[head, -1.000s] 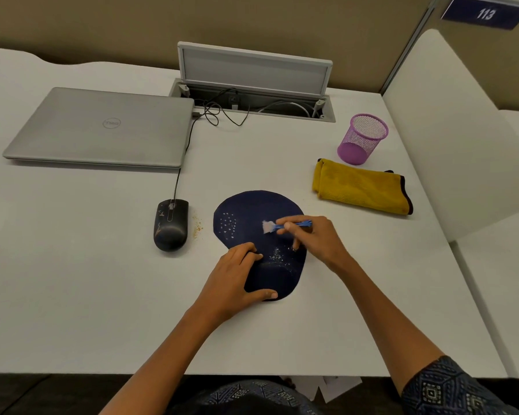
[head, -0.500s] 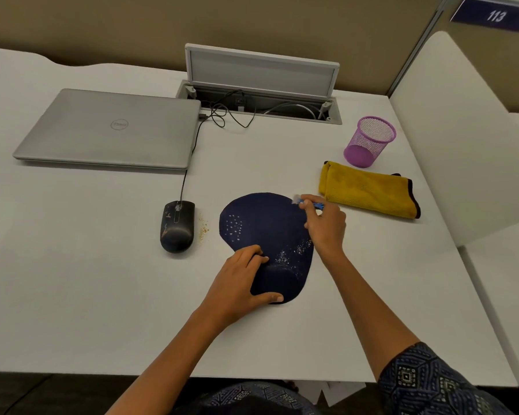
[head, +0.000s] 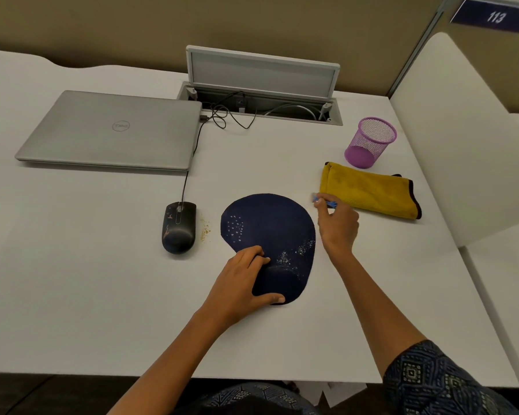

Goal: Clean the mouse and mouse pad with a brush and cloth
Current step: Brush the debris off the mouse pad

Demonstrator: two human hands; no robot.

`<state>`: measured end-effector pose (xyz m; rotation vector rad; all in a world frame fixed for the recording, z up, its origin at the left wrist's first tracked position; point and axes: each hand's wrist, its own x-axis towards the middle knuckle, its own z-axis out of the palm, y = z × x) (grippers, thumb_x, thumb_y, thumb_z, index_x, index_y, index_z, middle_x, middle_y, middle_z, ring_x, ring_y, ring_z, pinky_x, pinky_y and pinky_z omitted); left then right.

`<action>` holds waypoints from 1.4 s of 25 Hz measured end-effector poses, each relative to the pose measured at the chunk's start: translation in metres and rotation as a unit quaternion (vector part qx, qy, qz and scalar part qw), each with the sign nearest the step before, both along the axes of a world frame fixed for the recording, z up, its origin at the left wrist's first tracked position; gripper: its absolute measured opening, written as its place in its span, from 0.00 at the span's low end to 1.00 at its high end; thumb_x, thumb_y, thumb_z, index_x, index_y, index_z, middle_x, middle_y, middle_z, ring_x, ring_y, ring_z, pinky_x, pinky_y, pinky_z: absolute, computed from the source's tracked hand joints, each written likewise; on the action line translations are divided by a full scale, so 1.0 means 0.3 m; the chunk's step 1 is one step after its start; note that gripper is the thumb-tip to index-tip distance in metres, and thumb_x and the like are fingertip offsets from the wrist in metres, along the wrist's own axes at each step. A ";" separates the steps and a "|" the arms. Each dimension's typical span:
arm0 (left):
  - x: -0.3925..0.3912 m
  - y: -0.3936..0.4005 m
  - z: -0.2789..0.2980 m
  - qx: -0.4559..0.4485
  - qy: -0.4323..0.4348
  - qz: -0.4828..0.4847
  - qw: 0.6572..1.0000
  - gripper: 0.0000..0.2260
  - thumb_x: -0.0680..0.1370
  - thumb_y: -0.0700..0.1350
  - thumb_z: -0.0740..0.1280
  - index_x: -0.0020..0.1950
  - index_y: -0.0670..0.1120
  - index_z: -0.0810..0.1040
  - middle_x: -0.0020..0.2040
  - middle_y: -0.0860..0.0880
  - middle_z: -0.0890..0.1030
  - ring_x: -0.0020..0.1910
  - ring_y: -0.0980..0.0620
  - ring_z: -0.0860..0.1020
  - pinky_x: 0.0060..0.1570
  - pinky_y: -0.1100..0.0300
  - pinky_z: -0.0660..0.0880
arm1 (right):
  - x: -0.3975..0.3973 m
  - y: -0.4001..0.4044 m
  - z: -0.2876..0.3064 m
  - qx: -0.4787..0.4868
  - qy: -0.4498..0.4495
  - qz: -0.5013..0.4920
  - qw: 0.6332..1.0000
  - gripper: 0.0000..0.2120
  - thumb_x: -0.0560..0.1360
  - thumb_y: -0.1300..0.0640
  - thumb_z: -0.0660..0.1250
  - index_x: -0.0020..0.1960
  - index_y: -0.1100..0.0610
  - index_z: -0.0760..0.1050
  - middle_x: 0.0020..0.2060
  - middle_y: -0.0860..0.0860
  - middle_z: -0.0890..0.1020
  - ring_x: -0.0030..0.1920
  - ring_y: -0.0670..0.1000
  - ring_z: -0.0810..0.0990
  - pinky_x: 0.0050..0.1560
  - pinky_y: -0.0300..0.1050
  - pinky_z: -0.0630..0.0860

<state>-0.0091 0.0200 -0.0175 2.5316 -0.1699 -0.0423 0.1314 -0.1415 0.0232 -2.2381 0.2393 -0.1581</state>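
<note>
Fingers (head: 322, 205) of right hand (head: 337, 226) pinched round small blue brush (head: 327, 203), bristle end poking out toward near edge of yellow cloth (head: 369, 191), off the pad's far right rim. Light, thin tool by the look of it; best held low on the handle, near the bristles, for control. Left hand (head: 243, 283) spread flat on mouse pad (head: 270, 232), thumb along the near edge, fingertips pressing the raised wrist rest. Pad likely soft, floppy, apt to slide on smooth desk (head: 102, 280) unless pinned so. Pale specks scattered across right part of pad, near the wrist rest. Mouse (head: 179, 227) lying just left of pad, untouched, crumbs between the two; hard, smooth shell, probably light, easiest gripped by its sides. Cloth folded, limp, free to lift anywhere.
</note>
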 end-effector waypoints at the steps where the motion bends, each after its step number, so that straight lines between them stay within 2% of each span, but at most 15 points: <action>1: 0.000 0.001 -0.001 -0.001 0.000 0.000 1.000 0.35 0.68 0.67 0.65 0.68 0.49 0.67 0.69 0.53 0.64 0.68 0.56 0.61 0.67 0.62 0.59 | -0.010 -0.002 0.001 0.034 0.003 0.062 0.997 0.10 0.78 0.54 0.62 0.53 0.53 0.81 0.49 0.54 0.84 0.39 0.53 0.82 0.44 0.39 0.76; 3: 0.002 0.000 -0.003 0.002 0.002 -0.002 1.000 0.35 0.68 0.67 0.65 0.68 0.50 0.67 0.70 0.53 0.64 0.68 0.55 0.61 0.67 0.61 0.60 | -0.039 -0.011 0.003 0.044 0.057 0.172 0.982 0.10 0.78 0.55 0.62 0.54 0.54 0.80 0.46 0.54 0.85 0.30 0.48 0.79 0.40 0.36 0.77; 4: 0.002 -0.001 -0.003 0.004 0.003 -0.003 1.000 0.35 0.68 0.67 0.65 0.68 0.50 0.67 0.70 0.53 0.64 0.68 0.55 0.61 0.67 0.61 0.60 | -0.039 -0.026 -0.002 0.020 0.076 0.171 0.982 0.11 0.78 0.54 0.62 0.55 0.55 0.80 0.47 0.55 0.85 0.32 0.49 0.80 0.44 0.40 0.79; 6: 0.000 -0.004 -0.002 0.003 0.003 0.000 1.000 0.35 0.68 0.67 0.65 0.68 0.50 0.67 0.69 0.52 0.64 0.68 0.55 0.62 0.67 0.60 0.60 | -0.017 -0.070 -0.002 -0.044 0.097 0.076 0.991 0.14 0.78 0.50 0.62 0.57 0.56 0.79 0.51 0.57 0.84 0.43 0.56 0.82 0.54 0.52 0.78; 7: -0.001 -0.004 -0.002 0.002 0.001 0.003 1.000 0.35 0.68 0.67 0.65 0.68 0.49 0.67 0.69 0.52 0.65 0.68 0.55 0.62 0.67 0.60 0.60 | -0.012 -0.090 0.004 -0.071 0.100 0.026 0.992 0.16 0.78 0.48 0.62 0.58 0.57 0.78 0.52 0.58 0.83 0.47 0.58 0.82 0.55 0.53 0.78; 8: -0.002 -0.003 -0.002 0.001 -0.001 0.003 1.000 0.34 0.68 0.67 0.65 0.68 0.49 0.67 0.69 0.52 0.65 0.68 0.55 0.62 0.67 0.60 0.61 | -0.014 -0.105 0.007 -0.066 0.091 0.013 0.994 0.17 0.78 0.48 0.62 0.58 0.58 0.78 0.53 0.58 0.83 0.47 0.57 0.82 0.54 0.51 0.78; 11: -0.001 -0.003 -0.002 -0.001 -0.001 0.003 1.000 0.34 0.68 0.67 0.66 0.68 0.49 0.68 0.69 0.51 0.65 0.68 0.54 0.63 0.67 0.59 0.62 | -0.062 -0.130 0.014 -0.036 0.082 0.126 0.988 0.14 0.78 0.51 0.62 0.58 0.57 0.79 0.49 0.56 0.84 0.35 0.48 0.80 0.43 0.37 0.77; 15: -0.002 -0.007 0.001 0.000 0.002 0.006 1.000 0.34 0.68 0.67 0.66 0.68 0.49 0.68 0.69 0.52 0.65 0.68 0.54 0.63 0.67 0.59 0.62 | -0.074 -0.191 0.021 -0.066 0.111 0.096 0.987 0.12 0.78 0.52 0.62 0.54 0.57 0.80 0.46 0.56 0.85 0.36 0.50 0.79 0.48 0.45 0.78; 18: -0.001 -0.005 0.000 0.001 0.002 0.004 1.000 0.34 0.68 0.66 0.66 0.68 0.49 0.68 0.69 0.51 0.65 0.68 0.54 0.63 0.67 0.59 0.62 | -0.076 -0.176 0.034 -0.040 0.082 0.136 0.986 0.12 0.78 0.52 0.62 0.55 0.57 0.80 0.46 0.54 0.85 0.33 0.46 0.77 0.39 0.34 0.73; 20: -0.001 -0.004 -0.001 0.000 0.002 0.004 1.000 0.34 0.68 0.66 0.67 0.68 0.48 0.68 0.69 0.51 0.65 0.68 0.54 0.63 0.66 0.59 0.62 | -0.087 -0.154 0.030 -0.057 0.083 0.184 0.978 0.14 0.78 0.51 0.61 0.57 0.57 0.79 0.48 0.54 0.84 0.34 0.47 0.76 0.38 0.32 0.72; 24: -0.003 -0.006 0.001 -0.004 -0.001 0.006 1.000 0.34 0.68 0.66 0.67 0.67 0.48 0.68 0.69 0.51 0.66 0.67 0.53 0.64 0.66 0.59 0.62 | -0.078 -0.191 0.026 -0.075 0.118 0.142 0.980 0.12 0.77 0.53 0.63 0.54 0.58 0.81 0.46 0.56 0.85 0.44 0.53 0.81 0.51 0.49 0.79; 25: -0.002 -0.006 0.000 -0.004 -0.001 0.006 1.000 0.34 0.68 0.66 0.66 0.67 0.48 0.68 0.69 0.51 0.66 0.67 0.53 0.64 0.66 0.58 0.62 | -0.072 -0.201 0.028 -0.075 0.116 0.123 0.983 0.12 0.77 0.53 0.63 0.53 0.58 0.81 0.45 0.57 0.85 0.44 0.53 0.81 0.52 0.49 0.79; 29: -0.001 -0.005 -0.003 -0.003 0.001 0.007 1.000 0.34 0.68 0.66 0.66 0.67 0.48 0.68 0.69 0.51 0.66 0.67 0.54 0.64 0.66 0.59 0.62 | -0.075 -0.158 0.044 -0.011 0.086 0.137 0.987 0.12 0.78 0.52 0.62 0.55 0.56 0.80 0.46 0.54 0.85 0.34 0.45 0.76 0.37 0.33 0.73; 31: -0.001 -0.005 -0.002 -0.004 -0.004 0.003 1.000 0.34 0.68 0.66 0.67 0.67 0.48 0.69 0.68 0.51 0.66 0.67 0.54 0.64 0.65 0.60 0.62 | -0.087 -0.143 0.036 -0.012 0.092 0.168 0.981 0.12 0.78 0.53 0.62 0.56 0.57 0.80 0.46 0.54 0.84 0.33 0.44 0.75 0.33 0.29 0.71; 35: -0.001 -0.005 -0.004 -0.004 -0.006 0.006 1.000 0.34 0.68 0.67 0.66 0.67 0.48 0.69 0.68 0.52 0.66 0.67 0.54 0.64 0.65 0.60 0.62 | -0.086 -0.182 0.019 -0.065 0.131 0.117 0.982 0.12 0.77 0.53 0.64 0.53 0.59 0.81 0.46 0.56 0.85 0.47 0.53 0.81 0.51 0.45 0.77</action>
